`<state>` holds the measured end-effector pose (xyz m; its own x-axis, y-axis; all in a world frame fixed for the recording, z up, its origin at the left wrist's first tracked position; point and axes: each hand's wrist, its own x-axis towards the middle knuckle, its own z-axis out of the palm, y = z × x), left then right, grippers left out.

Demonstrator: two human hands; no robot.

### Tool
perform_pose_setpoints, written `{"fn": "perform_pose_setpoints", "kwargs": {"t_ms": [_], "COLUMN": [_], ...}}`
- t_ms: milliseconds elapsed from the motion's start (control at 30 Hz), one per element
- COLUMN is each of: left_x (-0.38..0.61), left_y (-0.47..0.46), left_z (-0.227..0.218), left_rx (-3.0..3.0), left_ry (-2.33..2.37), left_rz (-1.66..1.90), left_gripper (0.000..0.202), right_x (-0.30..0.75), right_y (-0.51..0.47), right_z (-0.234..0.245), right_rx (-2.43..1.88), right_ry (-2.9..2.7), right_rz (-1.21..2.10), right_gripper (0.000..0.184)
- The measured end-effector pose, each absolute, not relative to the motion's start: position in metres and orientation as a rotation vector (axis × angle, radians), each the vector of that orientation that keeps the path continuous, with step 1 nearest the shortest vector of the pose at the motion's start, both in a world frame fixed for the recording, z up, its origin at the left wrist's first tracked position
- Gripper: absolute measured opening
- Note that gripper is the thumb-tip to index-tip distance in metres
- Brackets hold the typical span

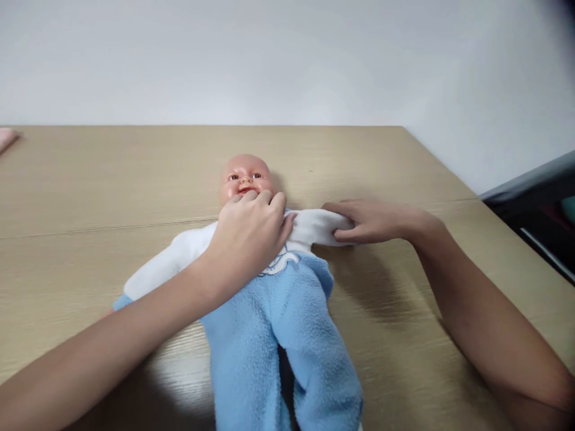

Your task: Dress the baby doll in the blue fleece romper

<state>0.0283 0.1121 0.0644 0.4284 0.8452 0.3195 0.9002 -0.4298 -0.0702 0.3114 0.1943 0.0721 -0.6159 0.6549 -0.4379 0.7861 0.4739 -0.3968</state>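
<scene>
A baby doll (245,166) lies on its back on the wooden table, its bald head towards the wall. It wears a white long-sleeved top with blue cuffs and fuzzy blue trousers (251,335). My left hand (254,230) is closed at the top's neckline, just under the doll's chin; its fingertips are hidden. Out to the right, my right hand (371,221) grips the end of the white sleeve (309,224), thumb below and fingers above. That sleeve is stretched sideways, and its cuff is covered by my hand. The other sleeve (157,266) slants down to the left.
The wooden table (112,179) has a seam running across it and meets a pale wall (202,60) at the back. A bit of pink cloth-like material (6,137) shows at the far left edge. Beyond the table's right edge stands a dark object (534,203).
</scene>
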Motion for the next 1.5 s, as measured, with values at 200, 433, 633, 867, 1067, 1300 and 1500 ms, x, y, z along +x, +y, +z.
{"fn": "perform_pose_setpoints", "kwargs": {"t_ms": [200, 433, 633, 867, 1067, 1300, 1500], "left_x": [0.034, 0.045, 0.045, 0.045, 0.044, 0.04, 0.044], "left_y": [0.104, 0.097, 0.102, 0.106, 0.106, 0.106, 0.102], "left_z": [0.073, 0.057, 0.053, 0.064, 0.069, 0.063, 0.061], "left_rx": [-2.727, -3.158, -3.171, -3.366, -3.422, -3.461, -3.312], "left_ry": [-1.223, -0.969, -1.088, -1.387, -1.649, -1.5, -1.38], "left_rz": [-0.513, -0.299, -0.429, -0.948, -1.015, -1.125, -0.692], "left_gripper": [0.04, 0.039, 0.028, 0.026, 0.018, 0.02, 0.017], "right_x": [0.312, 0.337, 0.366, 0.311, 0.293, 0.277, 0.28], "right_y": [0.197, 0.176, 0.16, 0.078, 0.078, 0.089, 0.089], "right_z": [0.061, 0.013, 0.0, 0.001, -0.004, 0.002, -0.01], "right_rx": [1.164, 1.139, 1.192, 1.475, 1.742, 1.689, 1.777], "right_ry": [2.798, 3.08, 3.236, 3.29, 2.454, 2.052, 2.862], "right_rz": [-0.83, -0.29, 0.174, -1.14, -2.309, -2.753, -1.865], "right_gripper": [0.052, 0.045, 0.046, 0.031, 0.046, 0.033, 0.028]}}
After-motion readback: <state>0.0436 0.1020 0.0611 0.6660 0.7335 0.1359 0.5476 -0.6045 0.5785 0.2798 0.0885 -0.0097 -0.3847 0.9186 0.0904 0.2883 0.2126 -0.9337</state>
